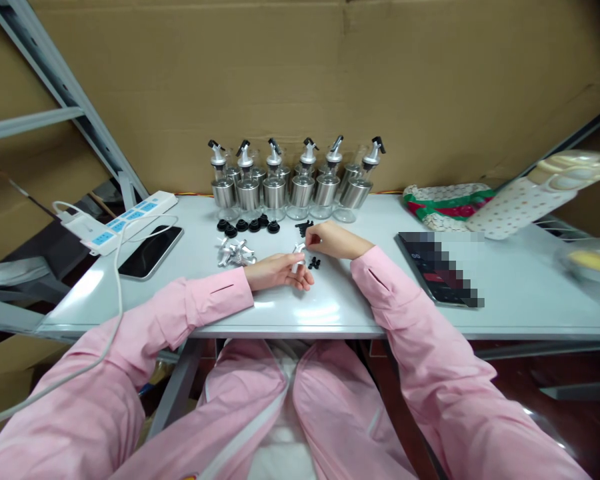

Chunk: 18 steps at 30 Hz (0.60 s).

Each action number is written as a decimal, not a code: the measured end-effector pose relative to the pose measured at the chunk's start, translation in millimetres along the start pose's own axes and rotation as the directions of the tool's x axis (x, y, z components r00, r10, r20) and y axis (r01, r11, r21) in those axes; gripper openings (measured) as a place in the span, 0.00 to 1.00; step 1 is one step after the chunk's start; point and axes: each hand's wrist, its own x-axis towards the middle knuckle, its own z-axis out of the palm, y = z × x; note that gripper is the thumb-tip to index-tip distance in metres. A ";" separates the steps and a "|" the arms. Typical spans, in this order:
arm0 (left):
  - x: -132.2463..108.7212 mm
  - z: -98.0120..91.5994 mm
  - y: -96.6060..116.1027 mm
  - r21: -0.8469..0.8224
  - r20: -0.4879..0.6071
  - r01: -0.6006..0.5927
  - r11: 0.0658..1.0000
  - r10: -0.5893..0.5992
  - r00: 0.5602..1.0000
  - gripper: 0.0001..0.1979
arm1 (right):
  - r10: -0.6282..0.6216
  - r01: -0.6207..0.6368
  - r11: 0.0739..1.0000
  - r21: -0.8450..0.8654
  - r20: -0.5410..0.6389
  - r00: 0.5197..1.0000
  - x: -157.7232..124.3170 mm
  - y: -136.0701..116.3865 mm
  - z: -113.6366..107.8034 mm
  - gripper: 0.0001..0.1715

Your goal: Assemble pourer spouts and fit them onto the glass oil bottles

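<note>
Between thumb and fingers, my left hand (280, 272) holds a silver pourer spout (299, 248) upright above the table. My right hand (334, 239) is closed in a pinch right beside the top of that spout; whatever its fingertips grip is too small to make out. Left of my hands lies a pile of loose silver spouts (236, 253). Behind that pile are several black stoppers (255, 225). Black lever pieces (303, 229) sit just beyond my right fingers, and tiny black parts (315, 263) lie under my right hand.
Several glass-and-steel oil bottles (274, 193) line the back, the front ones topped with pourers. At left are a power strip (133, 220), a white cable (119, 287) and a phone (151, 252). On the right are another phone (437, 270), a patterned cloth (445, 203) and a dotted holder (515, 207).
</note>
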 end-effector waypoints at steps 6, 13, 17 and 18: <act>0.8 -0.2 -1.1 -0.004 0.002 -0.001 1.000 0.001 1.000 0.24 | -0.083 0.083 0.997 0.001 -0.049 0.995 3.6 -0.8 2.1 0.15; 1.3 -0.8 -1.0 -0.001 -0.003 0.010 1.000 -0.010 1.000 0.24 | -0.035 0.035 0.999 -0.006 0.025 0.999 6.4 -0.5 7.6 0.11; 0.7 -0.9 -0.7 0.001 0.004 0.007 1.000 -0.007 1.000 0.24 | -0.013 0.018 0.999 0.051 -0.093 0.996 1.6 -1.3 -0.3 0.12; 0.6 -0.8 -0.6 0.000 0.004 0.006 1.000 -0.006 1.000 0.23 | -0.016 0.028 0.996 0.085 -0.138 0.990 0.4 -1.7 -3.0 0.13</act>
